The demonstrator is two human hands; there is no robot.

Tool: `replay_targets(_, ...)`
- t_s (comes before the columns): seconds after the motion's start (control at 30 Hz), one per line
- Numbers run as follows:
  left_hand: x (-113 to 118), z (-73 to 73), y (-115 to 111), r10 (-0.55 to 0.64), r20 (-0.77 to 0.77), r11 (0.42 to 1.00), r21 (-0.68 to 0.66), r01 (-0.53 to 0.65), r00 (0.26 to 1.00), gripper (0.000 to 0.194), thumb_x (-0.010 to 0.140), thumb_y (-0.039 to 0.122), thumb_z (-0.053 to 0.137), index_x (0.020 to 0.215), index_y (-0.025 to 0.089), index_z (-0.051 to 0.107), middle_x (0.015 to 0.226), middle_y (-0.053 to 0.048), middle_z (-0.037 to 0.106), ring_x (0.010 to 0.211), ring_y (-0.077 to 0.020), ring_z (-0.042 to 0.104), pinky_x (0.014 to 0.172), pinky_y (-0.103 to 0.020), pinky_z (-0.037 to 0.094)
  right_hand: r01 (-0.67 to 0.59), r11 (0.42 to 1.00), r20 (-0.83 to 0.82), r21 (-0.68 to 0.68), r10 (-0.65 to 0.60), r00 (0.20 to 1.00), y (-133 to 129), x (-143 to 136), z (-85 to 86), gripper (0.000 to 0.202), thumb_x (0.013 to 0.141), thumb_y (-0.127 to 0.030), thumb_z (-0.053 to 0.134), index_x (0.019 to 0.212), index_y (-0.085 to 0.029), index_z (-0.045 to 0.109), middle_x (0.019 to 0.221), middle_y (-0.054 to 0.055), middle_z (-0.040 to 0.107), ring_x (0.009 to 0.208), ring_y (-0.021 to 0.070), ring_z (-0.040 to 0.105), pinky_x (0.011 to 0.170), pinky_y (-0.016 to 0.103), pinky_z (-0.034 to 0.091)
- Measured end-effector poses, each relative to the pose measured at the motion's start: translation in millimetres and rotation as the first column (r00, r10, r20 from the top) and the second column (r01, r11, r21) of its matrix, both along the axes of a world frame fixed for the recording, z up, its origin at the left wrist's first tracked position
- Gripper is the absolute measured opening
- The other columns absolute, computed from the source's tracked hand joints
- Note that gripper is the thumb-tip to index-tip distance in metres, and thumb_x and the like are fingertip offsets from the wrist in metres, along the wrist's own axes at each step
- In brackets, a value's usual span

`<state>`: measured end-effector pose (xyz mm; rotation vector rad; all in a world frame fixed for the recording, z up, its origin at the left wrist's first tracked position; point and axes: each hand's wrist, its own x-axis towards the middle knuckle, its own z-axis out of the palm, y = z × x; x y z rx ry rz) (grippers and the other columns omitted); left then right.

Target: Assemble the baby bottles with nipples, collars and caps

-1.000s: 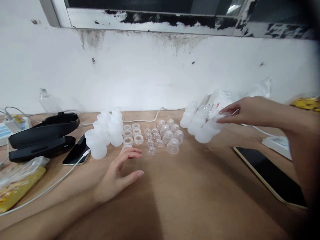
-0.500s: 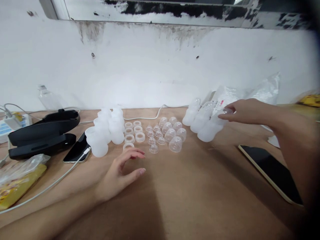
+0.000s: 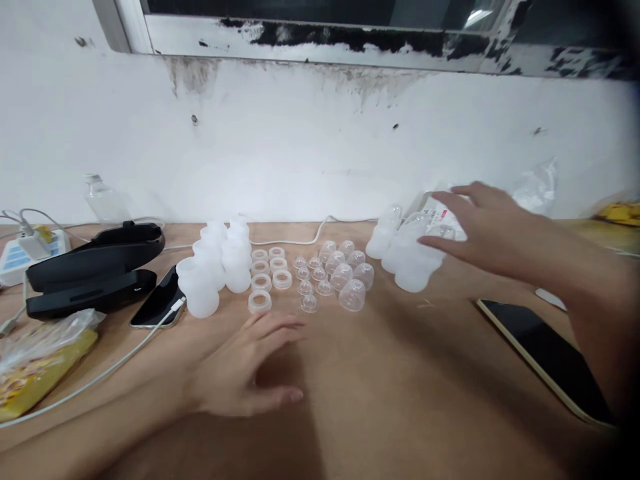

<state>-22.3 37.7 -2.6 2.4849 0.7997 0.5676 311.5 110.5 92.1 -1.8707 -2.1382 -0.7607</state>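
Note:
Low over the wooden table (image 3: 370, 400), my left hand (image 3: 250, 367) is open and holds nothing, just in front of the nearest white ring (image 3: 260, 301). My right hand (image 3: 480, 227) has its fingers spread beside the capped white bottles (image 3: 413, 267) at the right, with nothing gripped. Small clear nipples (image 3: 309, 304) stand in rows right of the rings, and larger clear domed caps (image 3: 352, 295) stand beside them. Several uncapped white bottles (image 3: 202, 290) are grouped left of the rings.
A black case (image 3: 95, 267), a phone with a white cable (image 3: 159, 300) and a yellow snack bag (image 3: 45, 360) lie at the left. Another phone (image 3: 545, 357) lies at the right. Plastic bags (image 3: 535, 190) and a clear bottle (image 3: 103, 200) stand by the wall.
My right hand has let go of the clear cap on the nearest right bottle, opened and lifted slightly. My left hand has moved a little right and nearer to me. The view has tilted up slightly.

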Motion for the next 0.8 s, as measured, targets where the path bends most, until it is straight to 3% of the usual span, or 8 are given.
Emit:
replay_targets(0.03,-1,3.6,0,-0.036,-0.095,0.999,0.033,0.039,0.995,0.062,0.075,0.043,0.058,0.128,0.020,0.036,0.137,-0.011,0.036,0.124,-0.0278,0.034,0.103,-0.044,0.024,-0.195,0.981,-0.023,-0.024,0.194,0.981,-10,-19,-3.5,0.066,0.079,-0.045,0.051,0.130,-0.009,0.032,0.131,0.022,0.037,0.125,0.0308,0.029,0.095,0.044,0.035)
replay_targets(0.07,-3,6.2,0,-0.050,-0.171,0.997,0.054,0.060,0.984,0.072,0.073,0.048,0.057,0.133,0.019,0.029,0.141,-0.012,0.029,0.127,-0.0295,0.030,0.105,-0.045,0.021,-0.374,0.924,-0.063,-0.084,0.370,0.927,-21,-38,-9.8,0.065,0.081,-0.046,0.047,0.133,-0.011,0.028,0.134,0.018,0.035,0.127,0.0278,0.027,0.100,0.042,0.030)
replay_targets(0.13,-7,7.7,0,-0.050,-0.268,0.995,0.070,0.071,0.962,0.082,0.074,0.054,0.052,0.138,0.016,0.016,0.144,-0.014,0.018,0.130,-0.0304,0.022,0.106,-0.045,0.017,-0.621,0.729,-0.185,-0.287,0.594,0.783,-41,-76,-30.7,0.063,0.086,-0.045,0.038,0.139,-0.018,0.017,0.142,0.010,0.026,0.129,0.0234,0.027,0.103,0.040,0.030)
replay_targets(0.2,-11,4.8,0,-0.050,-0.320,0.995,0.064,0.075,0.946,0.083,0.077,0.056,0.047,0.139,0.014,0.011,0.144,-0.014,0.012,0.132,-0.0286,0.015,0.107,-0.043,0.015,-0.707,0.561,-0.256,-0.431,0.675,0.692,-56,-104,-58.3,0.062,0.088,-0.045,0.032,0.140,-0.015,0.015,0.145,0.008,0.017,0.132,0.0234,0.018,0.106,0.042,0.026)
replay_targets(0.27,-13,0.2,-1,-0.057,-0.359,0.996,0.038,0.075,0.932,0.081,0.080,0.055,0.042,0.139,0.012,0.006,0.144,-0.013,0.008,0.132,-0.0262,0.011,0.108,-0.041,0.013,-0.724,0.467,-0.298,-0.508,0.693,0.657,-66,-119,-84.8,0.064,0.089,-0.044,0.030,0.139,-0.007,0.016,0.145,0.010,0.012,0.133,0.0233,0.010,0.108,0.041,0.020)
replay_targets(0.4,-10,-7.6,-5,-0.041,-0.392,0.999,0.010,0.049,0.919,0.079,0.081,0.053,0.041,0.138,0.013,0.003,0.145,-0.011,0.007,0.133,-0.0232,0.011,0.109,-0.039,0.012,-0.713,0.434,-0.362,-0.550,0.646,0.672,-70,-120,-112.0,0.061,0.090,-0.042,0.024,0.138,-0.006,0.014,0.145,0.010,0.008,0.133,0.0204,0.006,0.109,0.039,0.015)
replay_targets(0.57,-6,-16.1,-7,0.062,-0.273,0.996,0.077,-0.043,0.960,0.082,0.076,0.049,0.052,0.138,0.015,0.011,0.144,-0.009,0.015,0.132,-0.0234,0.018,0.109,-0.040,0.014,-0.736,0.440,-0.400,-0.515,0.636,0.660,-70,-115,-114.5,0.059,0.090,-0.041,0.026,0.138,-0.008,0.015,0.144,0.010,0.009,0.133,0.0200,0.005,0.110,0.038,0.014)
replay_targets(0.8,-10,-10.6,-1,-0.036,-0.296,0.999,-0.001,0.037,0.955,0.079,0.079,0.052,0.047,0.138,0.015,0.010,0.144,-0.012,0.012,0.132,-0.0255,0.017,0.108,-0.044,0.014,-0.734,0.479,-0.417,-0.482,0.611,0.673,-72,-117,-119.6,0.060,0.088,-0.041,0.033,0.136,-0.005,0.025,0.142,0.015,0.019,0.132,0.0249,0.010,0.108,0.043,0.017)
